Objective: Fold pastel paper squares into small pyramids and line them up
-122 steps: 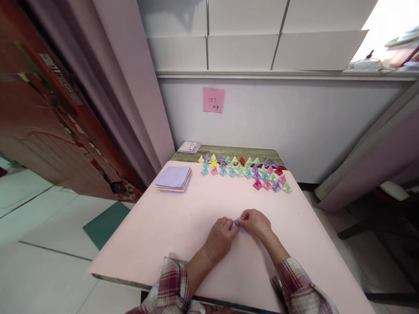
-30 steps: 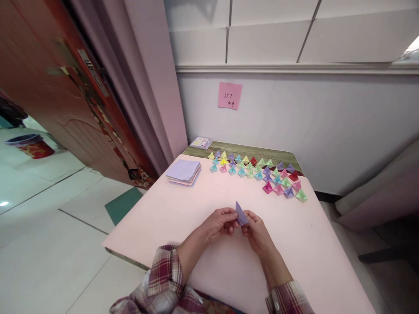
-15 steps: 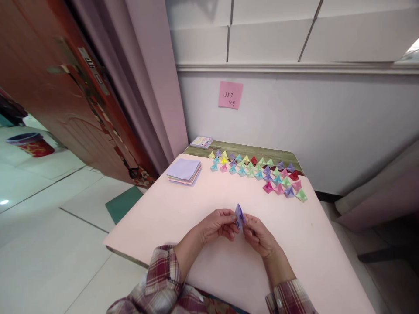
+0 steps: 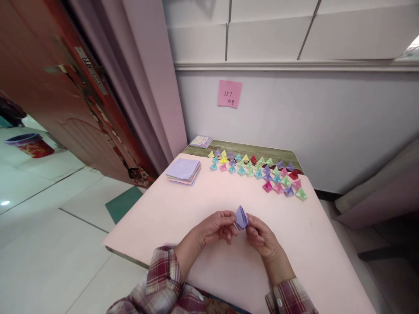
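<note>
Between my two hands, above the pink tabletop, is a small folded purple paper [image 4: 241,218], its pointed tip facing away from me. My left hand [image 4: 220,226] pinches its left side between thumb and fingers. On the right edge, my right hand [image 4: 262,235] grips the paper with thumb and forefinger, its other fingers curled. Several folded paper pieces [image 4: 258,174] in many colours stand in rows beyond my hands. To the left lies a stack of square paper sheets [image 4: 183,170], a purple one on top.
The pink-covered table [image 4: 157,222] stands against a wall bearing a pink note [image 4: 229,93]. A small printed packet [image 4: 201,141] lies at its far left corner. Left are a red-brown door [image 4: 65,100], a curtain [image 4: 150,65], a bin [image 4: 30,145] and a green sheet [image 4: 123,204] on the floor.
The purple paper has turned between my fingers, from a narrow edge-on view to a broader folded face. Both hands stay in nearly the same place.
</note>
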The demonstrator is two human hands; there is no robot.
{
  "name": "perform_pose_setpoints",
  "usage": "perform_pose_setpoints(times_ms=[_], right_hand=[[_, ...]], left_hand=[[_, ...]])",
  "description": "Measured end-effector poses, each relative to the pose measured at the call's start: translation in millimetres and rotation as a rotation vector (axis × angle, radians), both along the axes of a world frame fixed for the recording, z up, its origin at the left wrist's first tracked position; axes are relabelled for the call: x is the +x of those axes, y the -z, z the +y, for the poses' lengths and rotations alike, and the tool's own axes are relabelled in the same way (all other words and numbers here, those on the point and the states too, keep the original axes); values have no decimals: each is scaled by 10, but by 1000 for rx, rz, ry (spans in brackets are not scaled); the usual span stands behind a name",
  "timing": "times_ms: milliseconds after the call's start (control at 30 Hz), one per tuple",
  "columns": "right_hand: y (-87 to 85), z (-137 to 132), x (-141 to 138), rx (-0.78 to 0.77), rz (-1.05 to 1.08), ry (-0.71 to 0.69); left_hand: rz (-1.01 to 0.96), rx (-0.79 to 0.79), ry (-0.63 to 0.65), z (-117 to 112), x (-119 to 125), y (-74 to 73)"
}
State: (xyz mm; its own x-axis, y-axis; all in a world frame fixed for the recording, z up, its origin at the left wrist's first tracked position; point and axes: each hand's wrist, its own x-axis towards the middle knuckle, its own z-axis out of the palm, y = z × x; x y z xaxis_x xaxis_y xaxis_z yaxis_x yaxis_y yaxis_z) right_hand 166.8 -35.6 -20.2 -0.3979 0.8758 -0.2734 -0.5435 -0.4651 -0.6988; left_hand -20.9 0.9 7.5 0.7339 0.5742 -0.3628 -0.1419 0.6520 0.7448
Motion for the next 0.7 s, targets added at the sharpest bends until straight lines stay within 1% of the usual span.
perform_pose_setpoints(times_ms=[133, 267, 333, 400, 533, 600, 700], right_hand=[[-12, 14, -27, 16, -37, 40], [27, 36, -67, 35, -133, 107], [57, 50, -85, 47, -187, 143], [84, 64, -103, 74, -251, 194], [92, 79, -135, 145, -342, 308], [72, 72, -147, 174, -375, 310], [38, 52, -163, 214, -444, 255]], left_hand=[[23, 22, -7, 5, 4, -42], [116, 121, -54, 15, -2, -64], [178, 187, -104, 16, 9, -35], [214, 261, -184, 12, 36, 19], [218, 356, -357, 7, 93, 131], [249, 389, -389, 11, 98, 148], [330, 503, -368, 14, 79, 119]])
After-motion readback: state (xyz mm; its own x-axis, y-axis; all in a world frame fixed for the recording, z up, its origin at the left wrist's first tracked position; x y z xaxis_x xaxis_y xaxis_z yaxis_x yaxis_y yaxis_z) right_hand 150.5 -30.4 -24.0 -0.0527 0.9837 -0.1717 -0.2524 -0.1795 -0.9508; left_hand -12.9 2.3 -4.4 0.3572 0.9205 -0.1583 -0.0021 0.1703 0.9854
